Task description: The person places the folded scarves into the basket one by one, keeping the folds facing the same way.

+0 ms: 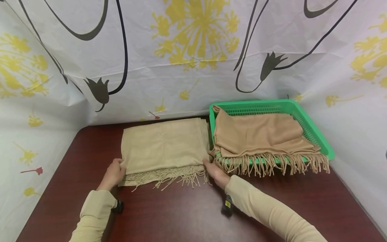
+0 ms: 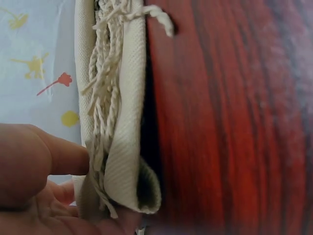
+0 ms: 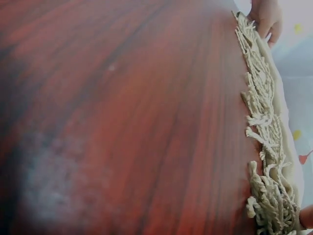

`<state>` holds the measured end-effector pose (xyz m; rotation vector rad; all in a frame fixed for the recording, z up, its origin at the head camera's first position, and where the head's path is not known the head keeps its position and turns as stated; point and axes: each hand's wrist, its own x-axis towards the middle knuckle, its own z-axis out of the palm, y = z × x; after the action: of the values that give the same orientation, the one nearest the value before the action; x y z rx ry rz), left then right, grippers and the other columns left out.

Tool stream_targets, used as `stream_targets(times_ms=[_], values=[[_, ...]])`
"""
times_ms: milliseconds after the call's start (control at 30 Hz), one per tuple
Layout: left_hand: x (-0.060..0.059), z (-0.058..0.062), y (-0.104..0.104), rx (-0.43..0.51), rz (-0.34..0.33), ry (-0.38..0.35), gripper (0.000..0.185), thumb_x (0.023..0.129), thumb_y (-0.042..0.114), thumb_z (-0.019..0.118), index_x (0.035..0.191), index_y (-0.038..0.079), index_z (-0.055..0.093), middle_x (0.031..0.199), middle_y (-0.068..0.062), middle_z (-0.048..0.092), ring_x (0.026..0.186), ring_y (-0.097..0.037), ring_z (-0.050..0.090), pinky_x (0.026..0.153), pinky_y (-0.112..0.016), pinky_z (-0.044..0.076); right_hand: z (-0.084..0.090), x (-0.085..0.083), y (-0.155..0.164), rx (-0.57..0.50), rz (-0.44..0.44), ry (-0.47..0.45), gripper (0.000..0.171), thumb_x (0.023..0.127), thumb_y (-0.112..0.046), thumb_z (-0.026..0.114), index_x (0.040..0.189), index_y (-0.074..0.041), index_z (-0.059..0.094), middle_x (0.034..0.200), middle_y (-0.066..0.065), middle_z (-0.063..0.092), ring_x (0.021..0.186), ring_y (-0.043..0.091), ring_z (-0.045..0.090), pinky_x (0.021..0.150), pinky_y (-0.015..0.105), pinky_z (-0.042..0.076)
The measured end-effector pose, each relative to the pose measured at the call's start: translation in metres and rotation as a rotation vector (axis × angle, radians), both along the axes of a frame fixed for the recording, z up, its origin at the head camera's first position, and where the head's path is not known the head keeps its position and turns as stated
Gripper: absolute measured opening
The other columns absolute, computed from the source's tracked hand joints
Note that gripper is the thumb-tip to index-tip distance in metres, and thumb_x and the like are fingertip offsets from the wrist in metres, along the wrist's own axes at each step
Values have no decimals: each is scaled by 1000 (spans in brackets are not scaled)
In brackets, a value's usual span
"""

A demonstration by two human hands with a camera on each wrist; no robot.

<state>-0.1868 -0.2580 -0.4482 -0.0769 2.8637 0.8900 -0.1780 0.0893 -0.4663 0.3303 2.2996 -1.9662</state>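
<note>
A folded beige fringed scarf (image 1: 164,144) lies flat on the table, its tasselled edge (image 1: 175,175) facing me. My left hand (image 1: 115,173) grips the scarf's near left corner. In the left wrist view the thumb of the left hand (image 2: 29,171) presses on the upper layer while fingers reach beneath the folded layers (image 2: 128,122). At the near right corner, my right hand (image 1: 217,173) holds the scarf between the thumb and the fingers tucked under it. Only a fingertip of the right hand (image 3: 307,216) shows in the right wrist view, beside the tassels (image 3: 274,196).
Right of the scarf stands a green plastic basket (image 1: 314,129), close to my right hand. A folded tan scarf (image 1: 260,134) lies in it, its fringe hanging over the front rim. The dark red wooden table (image 1: 169,215) backs onto a patterned white cloth (image 1: 181,84).
</note>
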Motion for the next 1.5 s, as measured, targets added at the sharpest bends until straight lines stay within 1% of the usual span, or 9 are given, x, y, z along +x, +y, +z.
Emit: stream_targets(times_ms=[133, 300, 400, 600, 733, 900, 1000, 1233, 1500], values=[[4, 3, -2, -11, 10, -21, 41, 90, 4, 40, 123, -17, 30, 106, -36, 45, 83, -39, 50, 69, -45, 42, -3, 1, -2, 56, -18, 77, 34, 88, -9, 48, 119, 2, 39, 131, 26, 29, 126, 34, 21, 102, 44, 20], [10, 4, -8, 12, 12, -4, 41, 89, 8, 45, 121, -16, 36, 111, -36, 44, 94, -44, 47, 79, -52, 39, -6, 4, 2, 126, 28, 152, 29, 88, -9, 48, 113, 4, 41, 119, 22, 38, 118, 32, 31, 98, 43, 25], [14, 3, -13, 46, 25, 14, 41, 87, 10, 50, 119, -15, 41, 111, -35, 44, 100, -47, 44, 79, -51, 40, -6, 6, 6, 169, 62, 180, 29, 88, -9, 50, 112, 5, 43, 117, 20, 41, 115, 30, 35, 97, 41, 27], [24, 2, -21, 161, 61, -24, 41, 86, 12, 55, 116, -15, 45, 91, -23, 53, 70, -23, 54, 56, -31, 46, -4, 10, 13, 239, 148, 208, 24, 84, -6, 53, 105, 4, 46, 110, 18, 44, 106, 31, 41, 91, 41, 33], [32, 3, -24, 221, 82, -68, 40, 86, 10, 56, 116, -14, 45, 83, -15, 53, 62, -16, 53, 55, -29, 48, -1, 13, 18, 246, 229, 177, 25, 83, -6, 55, 104, 3, 44, 103, 14, 45, 96, 27, 45, 84, 36, 36], [41, 5, -26, 231, 82, -111, 41, 85, 12, 57, 115, -14, 45, 76, -10, 53, 59, -16, 52, 53, -29, 46, 2, 20, 24, 281, 310, 89, 21, 84, -11, 56, 98, -1, 44, 85, 5, 44, 71, 17, 45, 65, 28, 39], [46, 6, -27, 215, 76, -122, 42, 85, 14, 59, 114, -13, 46, 74, -9, 52, 58, -16, 51, 51, -29, 45, 3, 24, 29, 327, 349, 104, 19, 82, -12, 59, 92, -3, 45, 73, 3, 41, 62, 14, 40, 57, 26, 36], [62, 5, -28, 207, 73, -164, 46, 82, 17, 63, 113, -14, 47, 79, -9, 55, 61, -15, 53, 53, -28, 46, 5, 33, 41, 475, 446, 215, 19, 78, -14, 64, 81, -9, 46, 74, 0, 42, 68, 12, 41, 61, 24, 36], [78, 7, -25, 199, 79, -182, 47, 81, 15, 64, 113, -15, 46, 80, -8, 58, 64, -15, 55, 55, -28, 47, 12, 42, 52, 535, 512, 164, 22, 77, -22, 67, 79, -11, 48, 72, -3, 47, 63, 10, 44, 58, 24, 38]])
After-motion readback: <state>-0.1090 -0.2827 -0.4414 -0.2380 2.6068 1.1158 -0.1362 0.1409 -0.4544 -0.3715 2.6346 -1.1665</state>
